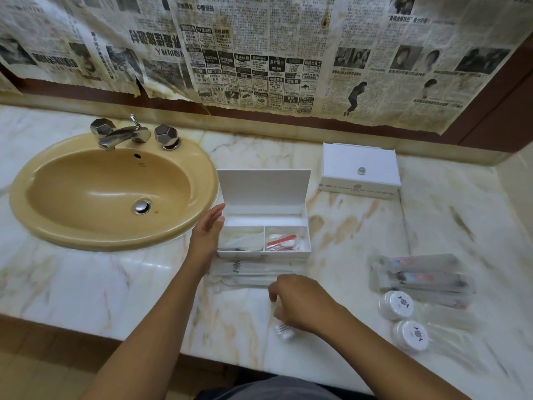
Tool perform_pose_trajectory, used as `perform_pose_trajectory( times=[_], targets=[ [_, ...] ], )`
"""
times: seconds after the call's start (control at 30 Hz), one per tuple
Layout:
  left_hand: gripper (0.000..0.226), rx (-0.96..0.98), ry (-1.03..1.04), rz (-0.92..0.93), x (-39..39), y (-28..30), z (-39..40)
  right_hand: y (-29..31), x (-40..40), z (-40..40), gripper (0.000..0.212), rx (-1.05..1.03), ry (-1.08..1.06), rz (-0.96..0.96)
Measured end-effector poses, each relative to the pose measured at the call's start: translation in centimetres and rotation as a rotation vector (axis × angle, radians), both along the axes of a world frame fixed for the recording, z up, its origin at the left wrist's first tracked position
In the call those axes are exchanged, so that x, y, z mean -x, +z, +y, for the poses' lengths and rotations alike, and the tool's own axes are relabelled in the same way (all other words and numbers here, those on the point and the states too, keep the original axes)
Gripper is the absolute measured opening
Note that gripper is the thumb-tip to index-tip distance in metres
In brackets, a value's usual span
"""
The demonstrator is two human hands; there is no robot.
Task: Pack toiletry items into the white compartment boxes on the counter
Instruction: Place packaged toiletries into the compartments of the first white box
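An open white compartment box (308, 226) stands mid-counter with its lid up. Its front left cell holds clear sachets, its front right cell a packet with an orange-red item (281, 241), and the long back cell looks bare. My left hand (208, 233) rests flat against the box's left wall, fingers apart. My right hand (300, 306) is closed on a small clear packet with white contents (283, 330) at the counter's front. Long clear sachets (253, 272) lie just before the box. A second white box (360, 168), lid shut, sits at the back right.
A tan sink (112, 192) with chrome taps (124, 134) fills the left. On the right lie wrapped toothbrush packs (424, 278) and two round white packets (403, 319). Newspaper covers the wall. The marble counter edge runs close along the bottom.
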State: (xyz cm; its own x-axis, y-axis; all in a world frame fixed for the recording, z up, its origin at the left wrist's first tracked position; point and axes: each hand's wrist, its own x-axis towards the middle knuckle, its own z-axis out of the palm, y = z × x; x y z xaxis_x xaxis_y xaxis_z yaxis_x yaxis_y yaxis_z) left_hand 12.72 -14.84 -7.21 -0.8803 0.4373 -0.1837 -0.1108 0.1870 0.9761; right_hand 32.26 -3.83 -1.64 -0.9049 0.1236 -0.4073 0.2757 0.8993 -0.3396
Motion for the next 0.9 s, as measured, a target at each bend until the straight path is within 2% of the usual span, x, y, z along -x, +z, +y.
perform_pose_trajectory(
  times=[0.13, 0.5, 0.73, 0.9],
  targets=[
    [0.032, -0.002, -0.001, -0.016, 0.0, 0.0, 0.0, -1.5, -1.2, -0.3, 0.035, -0.057, 0.134, -0.134],
    [0.031, -0.01, 0.006, -0.004, -0.1, 0.1, 0.1, -2.9, -1.6, -0.2, 0.025, -0.049, 0.104, -0.098],
    [0.032, -0.002, 0.005, 0.015, -0.1, 0.1, 0.1, -1.4, -0.2, 0.1, 0.031, -0.011, 0.049, 0.081],
    [0.032, -0.01, 0.006, -0.004, -0.1, 0.1, 0.1, 1.1, 2.0, 1.3, 0.028, -0.034, -0.055, 0.348]
  ],
)
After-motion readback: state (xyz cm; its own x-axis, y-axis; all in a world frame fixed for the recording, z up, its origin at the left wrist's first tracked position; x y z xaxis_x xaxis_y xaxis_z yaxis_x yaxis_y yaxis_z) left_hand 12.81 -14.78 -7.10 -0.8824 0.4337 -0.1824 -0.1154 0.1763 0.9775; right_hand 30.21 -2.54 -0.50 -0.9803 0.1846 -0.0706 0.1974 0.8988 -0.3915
